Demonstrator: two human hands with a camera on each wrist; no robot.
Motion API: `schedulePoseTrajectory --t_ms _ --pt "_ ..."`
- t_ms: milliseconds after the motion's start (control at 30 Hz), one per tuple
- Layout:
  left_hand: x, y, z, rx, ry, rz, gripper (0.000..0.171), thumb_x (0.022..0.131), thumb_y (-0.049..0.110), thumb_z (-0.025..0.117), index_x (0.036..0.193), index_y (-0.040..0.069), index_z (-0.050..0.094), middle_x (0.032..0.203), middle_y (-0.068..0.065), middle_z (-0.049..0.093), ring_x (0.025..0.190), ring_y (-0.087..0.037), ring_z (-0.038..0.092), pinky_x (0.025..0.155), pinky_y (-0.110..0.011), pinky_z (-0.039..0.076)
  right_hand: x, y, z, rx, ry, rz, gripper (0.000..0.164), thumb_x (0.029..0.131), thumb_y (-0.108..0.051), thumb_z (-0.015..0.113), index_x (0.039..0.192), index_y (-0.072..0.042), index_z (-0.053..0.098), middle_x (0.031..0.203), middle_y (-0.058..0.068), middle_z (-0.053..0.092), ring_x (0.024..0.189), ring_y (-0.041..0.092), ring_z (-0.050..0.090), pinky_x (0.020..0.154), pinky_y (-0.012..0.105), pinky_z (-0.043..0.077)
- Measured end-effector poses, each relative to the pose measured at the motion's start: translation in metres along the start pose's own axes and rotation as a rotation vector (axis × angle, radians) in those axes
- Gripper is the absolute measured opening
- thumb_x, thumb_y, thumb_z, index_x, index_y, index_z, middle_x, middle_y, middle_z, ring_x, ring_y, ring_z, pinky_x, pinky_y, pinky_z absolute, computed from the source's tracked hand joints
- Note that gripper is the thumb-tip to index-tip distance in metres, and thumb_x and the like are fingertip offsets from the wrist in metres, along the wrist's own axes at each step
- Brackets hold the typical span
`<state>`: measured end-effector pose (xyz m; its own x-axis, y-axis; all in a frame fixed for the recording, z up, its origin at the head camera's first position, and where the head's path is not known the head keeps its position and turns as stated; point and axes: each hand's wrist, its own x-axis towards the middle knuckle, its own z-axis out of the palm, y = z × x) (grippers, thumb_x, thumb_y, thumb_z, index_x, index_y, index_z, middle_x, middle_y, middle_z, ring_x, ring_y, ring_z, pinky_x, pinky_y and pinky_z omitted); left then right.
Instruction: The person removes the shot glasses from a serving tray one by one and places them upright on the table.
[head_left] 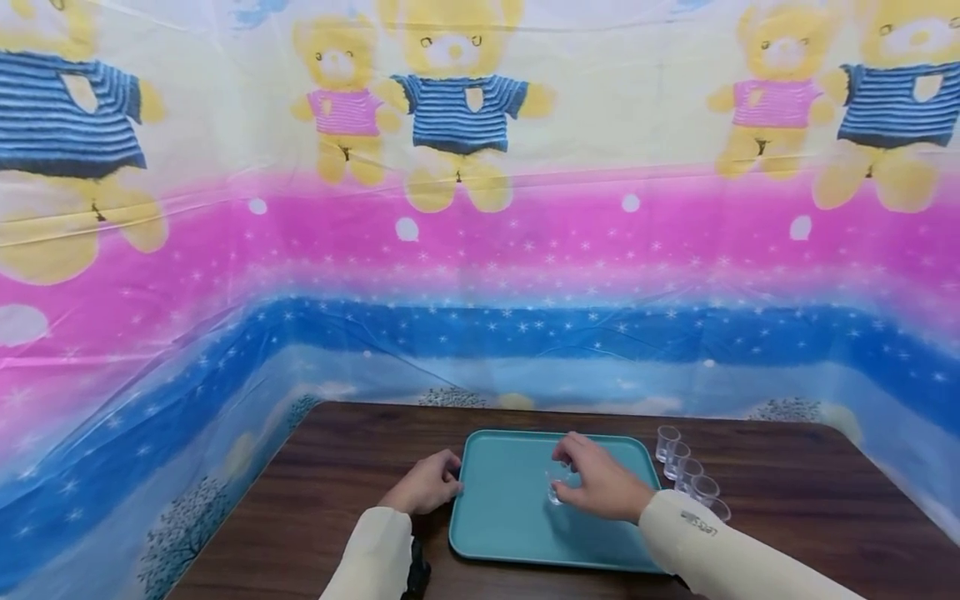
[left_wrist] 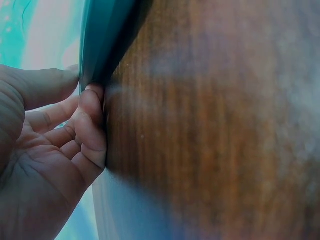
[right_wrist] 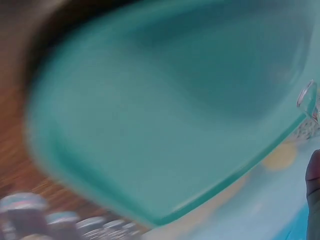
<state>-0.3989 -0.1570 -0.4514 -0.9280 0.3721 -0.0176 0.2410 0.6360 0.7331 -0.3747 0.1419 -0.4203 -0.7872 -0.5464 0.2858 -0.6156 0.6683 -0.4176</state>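
A teal tray (head_left: 510,521) lies on the wooden table. At its left edge my left hand (head_left: 431,483) pinches the rim; the left wrist view shows the thumb on the tray's edge (left_wrist: 97,45) and the fingers curled against its underside by the wood. Above the middle of the tray is my right hand (head_left: 596,481), its thumb and fingers bent around a small clear cup (head_left: 554,495). Part of that cup (right_wrist: 308,100) shows at the right border of the right wrist view, with a fingertip (right_wrist: 313,175) below it.
Several small clear cups (head_left: 667,444) stand in a slanting row on the table (head_left: 352,450) just right of the tray. The nearest are partly behind the right sleeve (head_left: 697,533). A printed bear curtain (head_left: 480,333) hangs along the table's back and sides.
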Motion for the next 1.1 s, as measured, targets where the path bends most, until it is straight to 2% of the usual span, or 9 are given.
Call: schedulePoseTrajectory --t_ms 133,367,633,867,1100 --pt "0.000 0.001 0.001 -0.001 0.000 0.004 0.031 0.092 0.007 0.061 0.120 -0.002 0.051 0.082 -0.006 0.052 0.069 -0.019 0.050 0.060 -0.035 0.041 -0.018 0.012 -0.012 -0.023 -0.005 0.028 0.023 0.088 -0.019 0.067 0.107 -0.010 0.056 0.099 0.001 0.053 0.085 0.016 0.052 0.071 0.033 0.046" --pt "-0.001 0.001 0.000 0.001 0.006 0.020 0.031 0.092 0.007 0.060 0.120 -0.003 0.051 0.081 -0.006 0.053 0.068 -0.018 0.051 0.060 -0.035 0.042 -0.045 0.027 -0.031 -0.050 0.002 0.068 0.021 0.086 -0.020 0.068 0.103 -0.020 0.055 0.097 -0.005 0.053 0.085 0.016 0.053 0.070 0.032 0.046" --pt "-0.003 0.002 0.001 0.006 0.008 0.037 0.030 0.092 0.007 0.060 0.119 -0.004 0.051 0.080 -0.007 0.052 0.067 -0.019 0.051 0.060 -0.035 0.041 -0.066 0.046 -0.038 -0.090 0.013 0.041 0.023 0.085 -0.021 0.070 0.103 -0.015 0.057 0.095 -0.004 0.054 0.081 0.012 0.053 0.069 0.029 0.046" --pt "-0.001 0.003 0.004 0.002 0.016 0.014 0.030 0.092 0.006 0.060 0.120 -0.003 0.051 0.081 -0.006 0.053 0.068 -0.019 0.052 0.060 -0.035 0.042 -0.086 0.048 -0.056 -0.108 0.007 0.086 0.023 0.086 -0.023 0.070 0.103 -0.015 0.058 0.091 -0.005 0.053 0.076 0.009 0.050 0.064 0.027 0.045" --pt "0.000 0.004 0.004 0.002 0.015 0.002 0.031 0.092 0.006 0.060 0.120 -0.003 0.051 0.081 -0.006 0.054 0.069 -0.018 0.053 0.060 -0.035 0.043 -0.113 0.049 -0.074 -0.136 0.092 0.077 0.025 0.081 -0.020 0.075 0.096 -0.022 0.056 0.086 -0.010 0.049 0.073 0.009 0.049 0.062 0.024 0.044"
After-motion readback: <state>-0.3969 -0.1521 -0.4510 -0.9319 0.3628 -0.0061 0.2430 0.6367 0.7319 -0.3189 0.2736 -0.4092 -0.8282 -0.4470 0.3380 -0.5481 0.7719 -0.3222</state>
